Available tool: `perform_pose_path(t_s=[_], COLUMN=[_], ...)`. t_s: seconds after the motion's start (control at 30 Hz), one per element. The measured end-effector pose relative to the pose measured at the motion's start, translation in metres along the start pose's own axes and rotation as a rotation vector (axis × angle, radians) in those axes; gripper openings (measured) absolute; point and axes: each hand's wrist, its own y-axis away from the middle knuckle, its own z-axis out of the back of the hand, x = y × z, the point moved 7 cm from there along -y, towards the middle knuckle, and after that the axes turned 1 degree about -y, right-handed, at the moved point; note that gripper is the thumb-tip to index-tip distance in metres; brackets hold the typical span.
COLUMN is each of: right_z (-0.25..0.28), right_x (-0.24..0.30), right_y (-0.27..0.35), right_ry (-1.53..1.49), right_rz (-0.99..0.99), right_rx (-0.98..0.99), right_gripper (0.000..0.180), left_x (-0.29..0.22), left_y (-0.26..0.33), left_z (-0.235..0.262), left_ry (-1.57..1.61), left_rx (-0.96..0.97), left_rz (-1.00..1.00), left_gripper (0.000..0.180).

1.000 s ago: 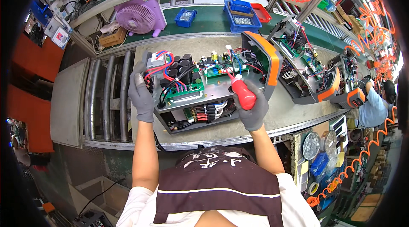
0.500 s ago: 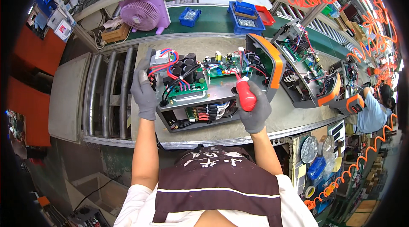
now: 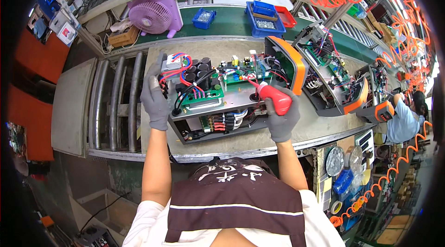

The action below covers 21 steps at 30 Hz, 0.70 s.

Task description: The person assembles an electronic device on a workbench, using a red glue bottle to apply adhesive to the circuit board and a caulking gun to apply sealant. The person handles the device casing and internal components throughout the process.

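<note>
Gripping a red screwdriver (image 3: pixel 275 99), the gloved right hand (image 3: pixel 281 118) stays clenched around its handle, the tip pointing up and left into the open chassis (image 3: pixel 218 108) that lies on the bench (image 3: pixel 320 126) between both hands. The gloved left hand (image 3: pixel 155 98) clasps the chassis's left end, fingers wrapped over the edge beside a grey block (image 3: pixel 170 63) with red and blue wires. Inside the chassis, just right of the left hand, stand black capacitors (image 3: pixel 199 71) on a green board (image 3: pixel 201 98); a second green board (image 3: pixel 245 73) lies just above the right hand, and bundled red and white wires (image 3: pixel 225 121) fill the lower compartment between the hands. An orange-rimmed end panel (image 3: pixel 289 64) stands up just above the right hand. Farther beyond the hands, a small blue bin (image 3: pixel 204 17) and a larger blue tray (image 3: pixel 265 15) each hold small metal parts, a red tray (image 3: pixel 285 15) sits beside them, and a purple fan (image 3: pixel 155 15) stands above the left hand.
</note>
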Motion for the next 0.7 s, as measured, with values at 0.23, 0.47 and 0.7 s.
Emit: perform_pose_path(t_s=[0.23,0.47,0.7], right_z=[0.045,0.041,0.023], right_x=[-0.048,-0.061,-0.054], right_y=[-0.002,0.013,0.007], right_ry=[-0.654,-0.222,-0.163], right_rz=[-0.421,-0.304,-0.215], right_rx=[-0.345,-0.274,-0.175], right_gripper=[0.033,0.039,0.043], left_x=[0.004,0.023,0.016], left_y=[0.000,-0.001,-0.002], left_z=[0.000,0.001,0.000], left_ry=[-0.029,0.065,-0.001], left_rx=[-0.018,0.014,0.022], left_rz=[-0.006,0.085,0.050], left_gripper=[0.035,0.039,0.042])
